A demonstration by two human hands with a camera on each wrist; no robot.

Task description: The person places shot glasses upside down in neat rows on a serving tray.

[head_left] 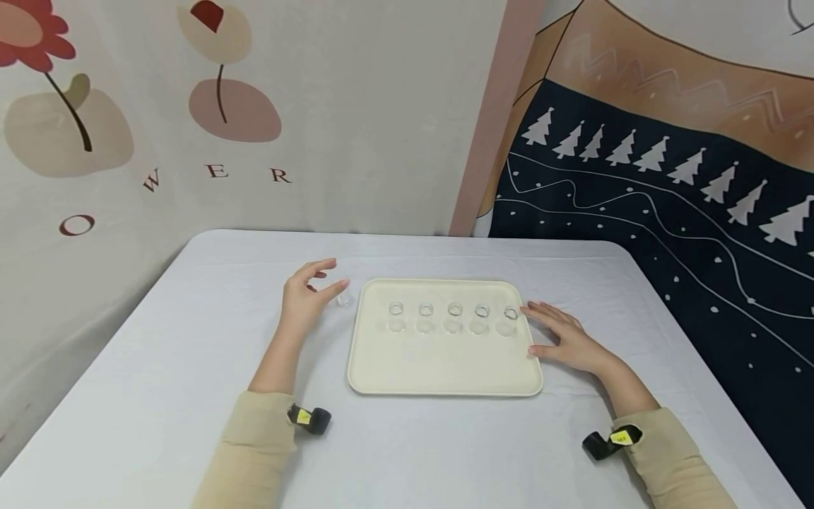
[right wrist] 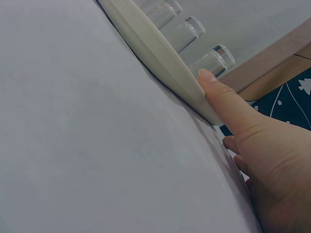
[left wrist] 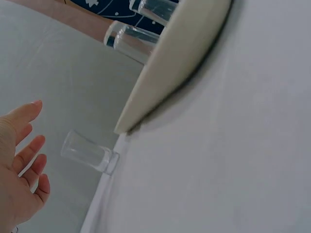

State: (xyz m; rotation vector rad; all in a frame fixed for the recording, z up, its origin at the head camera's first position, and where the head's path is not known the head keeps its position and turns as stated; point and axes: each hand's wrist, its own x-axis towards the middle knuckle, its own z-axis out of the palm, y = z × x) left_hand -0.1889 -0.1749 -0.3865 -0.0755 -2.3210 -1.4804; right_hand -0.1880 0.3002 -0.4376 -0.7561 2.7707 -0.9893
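Note:
A small clear glass (head_left: 344, 298) stands upright on the white cloth just left of the cream tray (head_left: 445, 367). My left hand (head_left: 304, 298) is beside this glass, thumb and fingers spread apart; in the left wrist view a gap separates the fingers from the glass (left wrist: 90, 153). On the tray, several similar glasses (head_left: 454, 318) stand in a row, their thick ends upward. At the tray's right edge is my right hand (head_left: 566, 339), fingers extended by the rightmost glass (head_left: 511, 319). Its thumb (right wrist: 226, 97) lies against the tray rim in the right wrist view.
White cloth covers the table (head_left: 159, 367) around the tray. Behind it hangs a pale curtain (head_left: 369, 141) with flower prints, and to the right a dark cloth (head_left: 604, 191) with white trees. Each sleeve carries a small black wrist camera (head_left: 311, 419).

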